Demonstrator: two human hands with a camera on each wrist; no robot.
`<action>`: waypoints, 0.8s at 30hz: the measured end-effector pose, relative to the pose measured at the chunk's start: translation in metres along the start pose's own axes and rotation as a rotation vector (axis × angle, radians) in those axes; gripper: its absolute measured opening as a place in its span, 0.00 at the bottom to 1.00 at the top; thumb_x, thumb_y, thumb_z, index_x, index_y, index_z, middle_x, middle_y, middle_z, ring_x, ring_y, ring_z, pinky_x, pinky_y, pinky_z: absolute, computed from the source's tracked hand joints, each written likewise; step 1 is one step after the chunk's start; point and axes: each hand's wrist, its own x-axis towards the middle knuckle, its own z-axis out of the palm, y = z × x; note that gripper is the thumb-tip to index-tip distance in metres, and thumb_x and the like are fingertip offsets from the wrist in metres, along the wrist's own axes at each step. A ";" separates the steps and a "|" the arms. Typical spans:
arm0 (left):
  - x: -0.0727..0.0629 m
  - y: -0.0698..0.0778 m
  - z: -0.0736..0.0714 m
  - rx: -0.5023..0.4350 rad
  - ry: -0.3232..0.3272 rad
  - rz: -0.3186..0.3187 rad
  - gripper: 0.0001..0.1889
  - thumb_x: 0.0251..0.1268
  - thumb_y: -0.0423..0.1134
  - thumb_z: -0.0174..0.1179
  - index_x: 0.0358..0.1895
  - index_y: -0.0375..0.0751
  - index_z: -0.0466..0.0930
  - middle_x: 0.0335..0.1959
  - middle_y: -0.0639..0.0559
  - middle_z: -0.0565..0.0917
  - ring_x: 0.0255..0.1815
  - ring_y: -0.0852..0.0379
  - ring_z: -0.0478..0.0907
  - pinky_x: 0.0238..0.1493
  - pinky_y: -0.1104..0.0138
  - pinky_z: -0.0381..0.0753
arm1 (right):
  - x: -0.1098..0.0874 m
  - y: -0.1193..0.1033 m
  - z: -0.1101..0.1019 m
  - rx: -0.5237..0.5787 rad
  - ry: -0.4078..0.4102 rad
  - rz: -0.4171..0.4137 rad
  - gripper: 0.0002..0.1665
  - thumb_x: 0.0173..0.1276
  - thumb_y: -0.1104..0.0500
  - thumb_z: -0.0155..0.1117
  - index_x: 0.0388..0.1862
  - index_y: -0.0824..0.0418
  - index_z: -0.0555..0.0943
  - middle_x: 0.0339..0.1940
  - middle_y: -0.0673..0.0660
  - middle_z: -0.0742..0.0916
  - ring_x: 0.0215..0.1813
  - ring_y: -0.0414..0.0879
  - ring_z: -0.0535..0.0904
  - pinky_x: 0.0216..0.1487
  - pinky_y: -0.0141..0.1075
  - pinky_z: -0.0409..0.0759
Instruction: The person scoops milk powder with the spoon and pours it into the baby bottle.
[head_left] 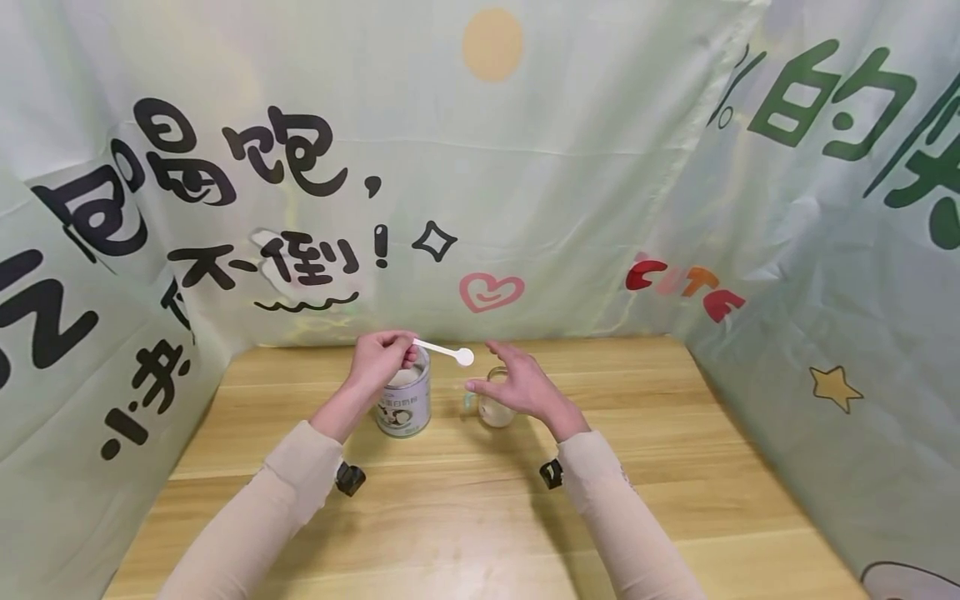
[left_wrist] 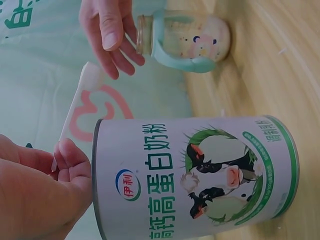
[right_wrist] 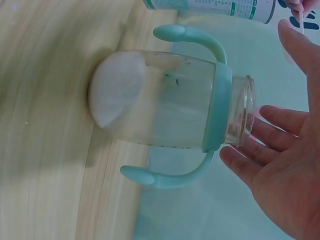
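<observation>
My left hand (head_left: pixel 378 365) pinches the handle of a white measuring scoop (head_left: pixel 464 357) above the milk powder can (head_left: pixel 405 408). In the left wrist view, white powder is heaped in the scoop's bowl (left_wrist: pixel 92 76). The can stands open, with pale powder showing inside and a cow printed on its front. To its right stands a clear baby bottle (right_wrist: pixel 165 100) with mint-green handles and no cap. White powder lies in its bottom. My right hand (head_left: pixel 525 390) is spread beside the bottle's neck, fingers extended behind the rim and thumb apart, holding nothing.
Beneath everything is a wooden table (head_left: pixel 450 517). Printed fabric (head_left: pixel 570 167) hangs along the back and both sides, close behind the can and bottle. Black wrist cameras (head_left: pixel 350 479) sit under both forearms.
</observation>
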 end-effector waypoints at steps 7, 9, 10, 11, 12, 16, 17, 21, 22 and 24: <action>0.002 -0.001 0.005 0.000 -0.003 0.007 0.15 0.80 0.32 0.55 0.56 0.23 0.84 0.31 0.49 0.87 0.29 0.64 0.81 0.34 0.75 0.85 | -0.002 0.002 -0.001 0.003 -0.004 0.008 0.54 0.66 0.35 0.74 0.83 0.59 0.65 0.79 0.64 0.75 0.80 0.61 0.69 0.80 0.55 0.69; 0.002 -0.002 0.006 -0.002 -0.006 0.009 0.15 0.80 0.32 0.55 0.56 0.23 0.84 0.31 0.49 0.87 0.29 0.65 0.81 0.33 0.75 0.85 | -0.003 0.003 -0.001 0.003 -0.005 0.014 0.54 0.67 0.35 0.73 0.83 0.58 0.65 0.79 0.64 0.75 0.80 0.60 0.69 0.80 0.55 0.69; 0.002 -0.001 0.007 -0.001 -0.007 0.009 0.15 0.80 0.32 0.55 0.55 0.23 0.84 0.32 0.48 0.87 0.29 0.65 0.81 0.34 0.75 0.85 | -0.003 0.003 -0.002 0.002 -0.006 0.016 0.54 0.67 0.35 0.73 0.83 0.57 0.65 0.79 0.64 0.75 0.80 0.60 0.70 0.80 0.55 0.69; 0.002 -0.001 0.008 -0.002 -0.010 0.011 0.14 0.80 0.32 0.54 0.55 0.23 0.85 0.32 0.47 0.87 0.29 0.65 0.81 0.34 0.75 0.85 | -0.003 0.004 -0.002 0.000 -0.006 0.018 0.54 0.67 0.34 0.73 0.83 0.57 0.65 0.79 0.64 0.75 0.80 0.60 0.69 0.80 0.55 0.69; 0.002 -0.001 0.008 -0.002 -0.013 0.012 0.14 0.80 0.32 0.54 0.55 0.24 0.85 0.32 0.48 0.87 0.29 0.65 0.81 0.34 0.75 0.85 | -0.003 0.004 -0.002 0.000 -0.007 0.020 0.54 0.67 0.34 0.73 0.83 0.57 0.65 0.79 0.64 0.75 0.80 0.60 0.70 0.80 0.55 0.69; 0.001 -0.001 0.011 0.017 -0.023 0.013 0.14 0.80 0.32 0.54 0.54 0.26 0.86 0.31 0.51 0.86 0.30 0.64 0.81 0.36 0.74 0.86 | -0.005 0.005 -0.004 -0.002 -0.009 0.027 0.55 0.67 0.34 0.73 0.84 0.57 0.64 0.79 0.64 0.75 0.80 0.61 0.70 0.80 0.55 0.69; 0.001 -0.001 0.012 0.021 -0.027 0.013 0.14 0.81 0.32 0.54 0.54 0.27 0.86 0.30 0.53 0.86 0.30 0.64 0.82 0.36 0.74 0.86 | -0.005 0.005 -0.004 -0.003 -0.008 0.025 0.55 0.67 0.34 0.73 0.83 0.58 0.64 0.79 0.64 0.75 0.80 0.61 0.70 0.79 0.56 0.69; 0.000 0.000 0.015 0.024 -0.037 0.011 0.14 0.80 0.32 0.54 0.55 0.27 0.85 0.30 0.54 0.85 0.31 0.63 0.82 0.35 0.75 0.85 | -0.006 0.005 -0.005 -0.003 -0.005 0.031 0.54 0.67 0.34 0.73 0.83 0.58 0.65 0.79 0.65 0.75 0.79 0.61 0.71 0.79 0.56 0.70; 0.000 0.000 0.016 0.016 -0.039 0.007 0.14 0.80 0.32 0.55 0.55 0.27 0.85 0.30 0.54 0.85 0.31 0.63 0.82 0.35 0.75 0.85 | -0.006 0.005 -0.005 -0.004 -0.004 0.030 0.54 0.67 0.34 0.72 0.83 0.58 0.65 0.79 0.65 0.75 0.79 0.61 0.71 0.79 0.56 0.70; 0.000 0.001 0.018 -0.001 -0.046 0.008 0.14 0.80 0.32 0.55 0.56 0.26 0.84 0.29 0.53 0.85 0.31 0.63 0.81 0.34 0.75 0.85 | -0.007 0.005 -0.005 -0.004 -0.003 0.031 0.54 0.68 0.34 0.72 0.83 0.58 0.65 0.79 0.65 0.75 0.79 0.62 0.71 0.79 0.56 0.70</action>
